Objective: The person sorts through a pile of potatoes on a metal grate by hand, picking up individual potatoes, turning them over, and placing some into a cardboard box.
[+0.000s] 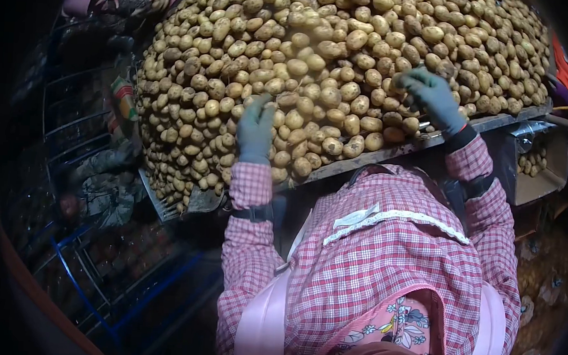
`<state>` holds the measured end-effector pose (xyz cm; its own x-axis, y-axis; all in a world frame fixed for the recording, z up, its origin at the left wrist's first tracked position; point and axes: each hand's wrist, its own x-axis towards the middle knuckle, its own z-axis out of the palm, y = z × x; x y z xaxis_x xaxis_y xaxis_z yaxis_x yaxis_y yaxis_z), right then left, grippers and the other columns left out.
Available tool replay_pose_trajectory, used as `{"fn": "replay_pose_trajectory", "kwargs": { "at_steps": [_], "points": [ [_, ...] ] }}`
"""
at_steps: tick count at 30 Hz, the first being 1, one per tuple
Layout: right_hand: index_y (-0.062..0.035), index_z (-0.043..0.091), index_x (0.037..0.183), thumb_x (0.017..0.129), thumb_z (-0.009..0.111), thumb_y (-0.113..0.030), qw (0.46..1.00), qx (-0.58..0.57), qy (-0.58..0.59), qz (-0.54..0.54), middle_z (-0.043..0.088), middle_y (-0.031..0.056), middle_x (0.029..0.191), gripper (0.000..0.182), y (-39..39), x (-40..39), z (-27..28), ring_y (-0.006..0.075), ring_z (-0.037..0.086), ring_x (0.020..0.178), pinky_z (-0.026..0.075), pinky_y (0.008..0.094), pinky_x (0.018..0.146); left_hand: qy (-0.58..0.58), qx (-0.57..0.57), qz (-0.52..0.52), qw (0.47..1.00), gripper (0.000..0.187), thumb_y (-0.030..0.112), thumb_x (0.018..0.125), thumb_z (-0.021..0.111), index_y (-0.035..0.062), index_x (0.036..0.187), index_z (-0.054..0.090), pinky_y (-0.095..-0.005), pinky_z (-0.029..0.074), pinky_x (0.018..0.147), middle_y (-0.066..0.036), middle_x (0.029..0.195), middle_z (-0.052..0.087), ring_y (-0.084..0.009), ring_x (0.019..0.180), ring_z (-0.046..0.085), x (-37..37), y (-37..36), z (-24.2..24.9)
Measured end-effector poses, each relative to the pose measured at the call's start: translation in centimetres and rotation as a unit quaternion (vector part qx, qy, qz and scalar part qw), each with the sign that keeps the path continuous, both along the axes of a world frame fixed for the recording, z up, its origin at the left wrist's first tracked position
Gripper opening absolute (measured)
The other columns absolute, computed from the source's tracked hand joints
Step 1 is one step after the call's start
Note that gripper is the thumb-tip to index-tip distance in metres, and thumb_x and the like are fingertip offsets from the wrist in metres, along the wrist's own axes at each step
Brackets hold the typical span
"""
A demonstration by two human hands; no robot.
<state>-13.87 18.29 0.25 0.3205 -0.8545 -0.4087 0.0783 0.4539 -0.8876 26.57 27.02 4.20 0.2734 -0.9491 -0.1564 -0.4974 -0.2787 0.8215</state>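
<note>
Small tan potatoes (316, 57) lie heaped in a broad mound on the sorting table (362, 163).

Both hands, left hand (255, 130) and right hand (433, 95), wear grey-green gloves; pink-and-white checked sleeves, dark wrist straps, white lace-trimmed checked apron, pink floral fabric beneath.

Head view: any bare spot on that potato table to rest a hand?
Hardly any. The potatoes cover the table up to its near edge, leaving only that narrow rim bare beside the right hand. The left hand lies on the pile itself.
</note>
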Motion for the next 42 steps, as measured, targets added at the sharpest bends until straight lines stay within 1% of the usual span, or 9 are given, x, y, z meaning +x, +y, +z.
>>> {"fn": "replay_pose_trajectory", "kwargs": {
  "at_steps": [7, 10, 14, 17, 22, 28, 30, 34, 42],
  "points": [
    [-0.0045, 0.072, 0.118, 0.097, 0.069, -0.029, 0.992, 0.038, 0.057, 0.104, 0.070, -0.0003, 0.097, 0.032, 0.8, 4.6, 0.6, 0.0052, 0.062, 0.069, 0.051, 0.0216, 0.062, -0.335, -0.012, -0.149, 0.930, 0.045, 0.027, 0.087, 0.075, 0.0120, 0.129, 0.069, -0.0409, 0.049, 0.106, -0.016, 0.129, 0.068, -0.0321, 0.120, 0.063, -6.3, -1.4, -3.9],
    [-0.0041, 0.070, 0.122, 0.096, 0.070, -0.029, 0.991, -0.033, 0.005, 0.133, 0.071, 0.0029, 0.105, 0.037, 0.0, 7.1, -0.4, 0.0082, 0.065, 0.077, 0.053, 0.0232, 0.066, -0.108, 0.106, -0.062, 0.987, 0.049, 0.031, 0.085, 0.076, 0.0129, 0.130, 0.068, -0.0404, 0.049, 0.105, -0.017, 0.129, 0.067, -0.0329, 0.121, 0.063, -4.9, -3.3, -4.7],
    [-0.0119, 0.060, 0.139, 0.090, 0.072, -0.032, 0.880, -0.361, 0.243, 0.189, 0.067, 0.0114, 0.128, 0.054, 0.5, 15.3, -4.9, 0.0256, 0.069, 0.107, 0.055, 0.0366, 0.092, -0.149, 0.034, -0.158, 0.976, 0.043, 0.024, 0.088, 0.076, 0.0107, 0.128, 0.070, -0.0359, 0.052, 0.100, -0.012, 0.128, 0.069, -0.0207, 0.118, 0.065, -4.7, -2.0, -3.8],
    [-0.0139, 0.066, 0.116, 0.081, 0.071, -0.032, 0.871, -0.334, 0.283, 0.220, 0.067, 0.0163, 0.121, 0.039, -0.1, 17.3, -5.3, 0.0382, 0.065, 0.111, 0.052, 0.0446, 0.096, -0.157, 0.026, -0.138, 0.978, 0.042, 0.024, 0.089, 0.075, 0.0105, 0.129, 0.069, -0.0367, 0.051, 0.103, -0.014, 0.131, 0.067, -0.0265, 0.119, 0.065, -4.7, -2.3, -1.5],
    [-0.0029, 0.068, 0.123, 0.089, 0.068, -0.027, 0.989, -0.028, -0.014, 0.142, 0.074, 0.0106, 0.100, 0.041, -2.1, 11.4, -5.3, 0.0197, 0.071, 0.088, 0.057, 0.0342, 0.072, -0.055, 0.014, -0.032, 0.998, 0.036, 0.018, 0.091, 0.072, 0.0084, 0.125, 0.071, -0.0366, 0.054, 0.098, -0.014, 0.130, 0.067, -0.0256, 0.113, 0.068, -2.4, -5.6, -1.3],
    [0.0005, 0.061, 0.135, 0.106, 0.053, -0.042, 0.920, 0.183, -0.342, 0.057, 0.071, 0.0088, 0.113, 0.052, -0.5, 4.9, -4.3, 0.0122, 0.068, 0.094, 0.059, 0.0254, 0.081, -0.389, 0.113, -0.132, 0.905, 0.047, 0.034, 0.091, 0.074, 0.0149, 0.133, 0.063, -0.0445, 0.051, 0.102, -0.013, 0.133, 0.061, -0.0318, 0.121, 0.063, -6.8, -10.7, -0.9],
    [0.0001, 0.064, 0.132, 0.108, 0.053, -0.028, 0.973, -0.084, -0.208, 0.053, 0.070, 0.0083, 0.119, 0.038, 1.1, 5.3, -5.3, 0.0138, 0.068, 0.099, 0.058, 0.0272, 0.087, -0.373, 0.141, -0.120, 0.909, 0.047, 0.036, 0.091, 0.074, 0.0152, 0.132, 0.064, -0.0450, 0.050, 0.103, -0.014, 0.136, 0.059, -0.0323, 0.121, 0.063, -7.7, -11.9, -1.2],
    [0.0023, 0.066, 0.126, 0.104, 0.054, -0.014, 0.977, 0.025, -0.195, 0.085, 0.068, 0.0095, 0.124, 0.030, 1.5, 4.1, -2.6, 0.0151, 0.066, 0.106, 0.054, 0.0264, 0.092, -0.103, 0.181, -0.248, 0.946, 0.050, 0.037, 0.094, 0.069, 0.0179, 0.139, 0.060, -0.0428, 0.048, 0.108, -0.014, 0.148, 0.054, -0.0325, 0.128, 0.060, -9.3, -9.9, -0.8],
    [0.0084, 0.069, 0.115, 0.092, 0.057, -0.008, 0.977, -0.003, -0.211, 0.015, 0.069, 0.0088, 0.110, 0.031, 3.2, 1.3, -5.5, 0.0124, 0.065, 0.088, 0.055, 0.0249, 0.079, -0.417, -0.019, -0.153, 0.896, 0.037, 0.019, 0.089, 0.070, 0.0115, 0.125, 0.069, -0.0413, 0.052, 0.100, -0.014, 0.120, 0.069, -0.0317, 0.116, 0.065, 0.2, -8.9, 1.0]
  ]
}}
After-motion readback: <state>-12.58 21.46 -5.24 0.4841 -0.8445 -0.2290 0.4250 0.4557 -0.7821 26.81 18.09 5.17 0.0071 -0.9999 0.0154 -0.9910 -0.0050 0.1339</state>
